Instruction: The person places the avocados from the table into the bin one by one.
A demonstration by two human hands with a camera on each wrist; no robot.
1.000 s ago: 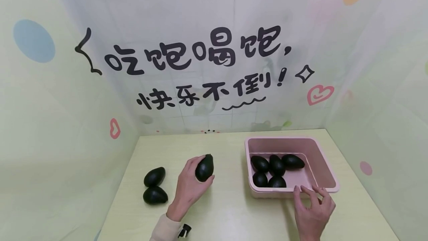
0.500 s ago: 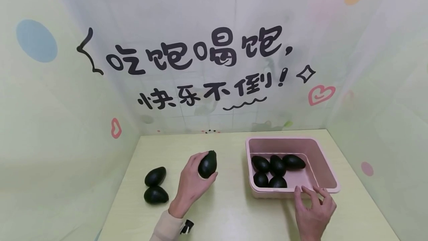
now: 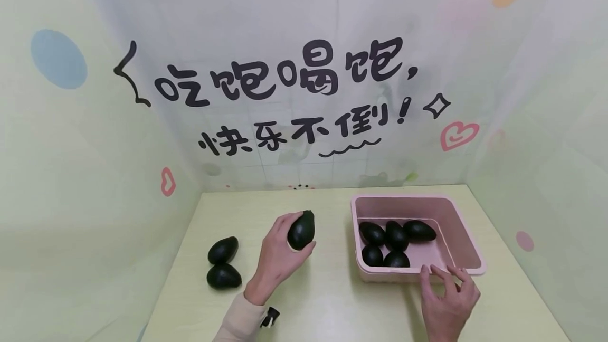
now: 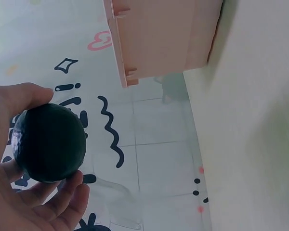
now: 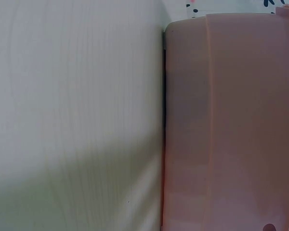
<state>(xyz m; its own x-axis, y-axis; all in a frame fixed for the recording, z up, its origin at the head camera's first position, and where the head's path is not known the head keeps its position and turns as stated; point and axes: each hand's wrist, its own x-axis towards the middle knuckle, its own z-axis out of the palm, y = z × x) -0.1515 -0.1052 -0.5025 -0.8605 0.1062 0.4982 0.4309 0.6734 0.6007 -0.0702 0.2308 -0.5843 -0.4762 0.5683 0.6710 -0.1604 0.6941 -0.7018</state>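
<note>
An avocado (image 3: 301, 230), dark green and nearly black, is gripped in my left hand (image 3: 280, 255) above the middle of the table. The left wrist view shows thumb and fingers around the held avocado (image 4: 50, 143). My right hand (image 3: 448, 300) holds the near rim of a pink plastic bin (image 3: 458, 236) with curled fingers and thumb. Several avocados (image 3: 396, 236) lie inside that bin, toward its left side. Two more avocados (image 3: 223, 251) rest against each other on the table, left of my left hand. From the right wrist, mainly the bin's outer wall (image 5: 245, 120) is visible.
The pale wooden table (image 3: 328, 305) extends around the bin and the two loose avocados. Printed fabric walls (image 3: 266, 173) with black lettering close off the back and both sides. A small black clip-like item (image 3: 271, 316) shows beside the left sleeve.
My left hand has moved slightly right and away from me, carrying the avocado. My right hand stays at the bin's rim. The whole head view has shifted a little.
</note>
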